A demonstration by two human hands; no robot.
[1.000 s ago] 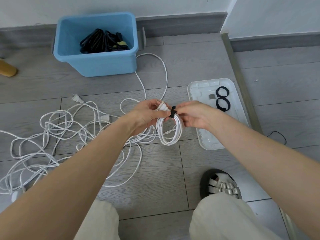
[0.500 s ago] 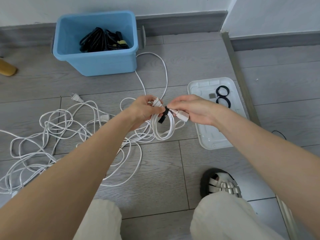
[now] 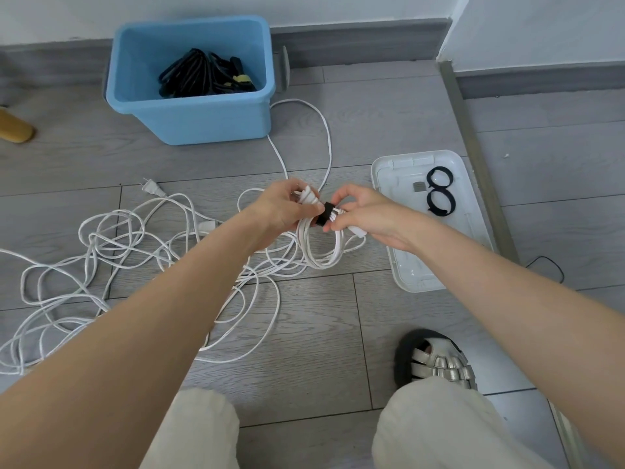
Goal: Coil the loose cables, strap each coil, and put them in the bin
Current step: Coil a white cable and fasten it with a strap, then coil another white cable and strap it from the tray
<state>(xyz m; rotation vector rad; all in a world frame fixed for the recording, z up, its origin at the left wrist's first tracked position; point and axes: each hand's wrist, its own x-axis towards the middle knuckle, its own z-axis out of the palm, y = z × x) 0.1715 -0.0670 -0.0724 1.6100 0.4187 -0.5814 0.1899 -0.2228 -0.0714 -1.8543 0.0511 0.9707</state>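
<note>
1. The bin (image 3: 203,125) is showing pale blue, with black coils (image 3: 203,77) inside, one carrying a yellow tag.
2. The held coil (image 3: 321,247) and the loose cables (image 3: 101,245) are showing white.
3. The strap (image 3: 324,214) is showing black.
4. The tray (image 3: 406,279) is looking white, bearing two black rings (image 3: 439,192).
5. The floor (image 3: 304,333) is showing grey wood grain.

A single wide-angle view looks from the person's head, forward and steeply down at the floor (image 3: 338,333). It sits close over both forearms, which reach in from the bottom corners toward mid-frame. The knees fill the bottom edge, the wall (image 3: 338,8) and skirting run along the top, and straight lines bow near the edges.
</note>
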